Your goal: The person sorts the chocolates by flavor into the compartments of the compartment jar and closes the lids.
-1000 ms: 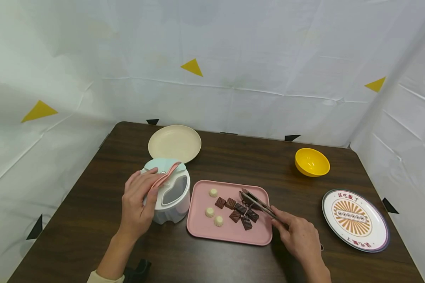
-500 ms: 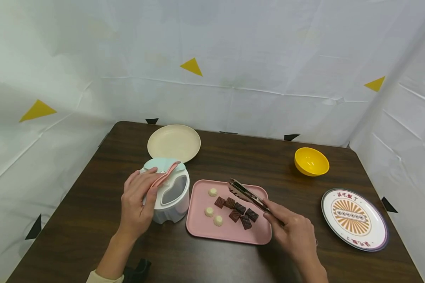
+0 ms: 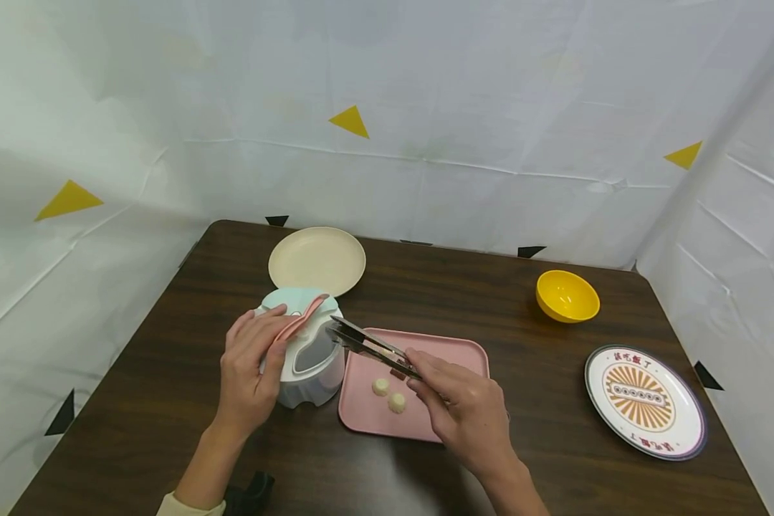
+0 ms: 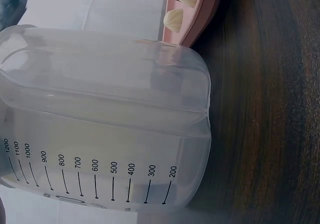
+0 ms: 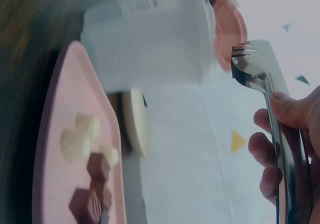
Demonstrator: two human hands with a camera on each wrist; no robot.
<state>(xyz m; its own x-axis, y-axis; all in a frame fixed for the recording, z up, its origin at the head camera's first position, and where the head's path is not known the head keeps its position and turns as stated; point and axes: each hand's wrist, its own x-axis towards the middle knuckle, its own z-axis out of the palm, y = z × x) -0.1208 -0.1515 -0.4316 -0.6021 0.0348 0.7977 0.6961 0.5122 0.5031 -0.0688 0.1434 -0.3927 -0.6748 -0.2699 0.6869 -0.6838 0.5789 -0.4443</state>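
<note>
Head view: a clear-walled container [image 3: 309, 390] stands on the dark table [image 3: 464, 301], just beside the left end of a pink tray [image 3: 454, 350].
Left hand [image 3: 251, 365]: over the container's lid, seemingly pinching the raised pink flap [image 3: 306, 319] between thumb and fingers; one opening beside it lies uncovered.
Right hand [image 3: 467, 408]: curled round metal tongs [image 3: 351, 342], whose tips hang above the rim of that opening.
Tong tips: slightly parted in the head view; no piece shows plainly between them, so whether they carry one cannot be told.
Pale sweets [image 3: 396, 403]: three on the tray, at the end nearest the container.
Dark chocolates [image 5: 85, 204]: on the tray beside the pale ones; the right hand hides most of them from above, so no full count.
Container's inside: cloudy through the wall; the darker patches low down may or may not be pieces.
Tray against container: judged from this, access is done, with flap up and tongs at the opening; nothing confirms a drop inside, and several pale and dark pieces remain on the tray.
</note>
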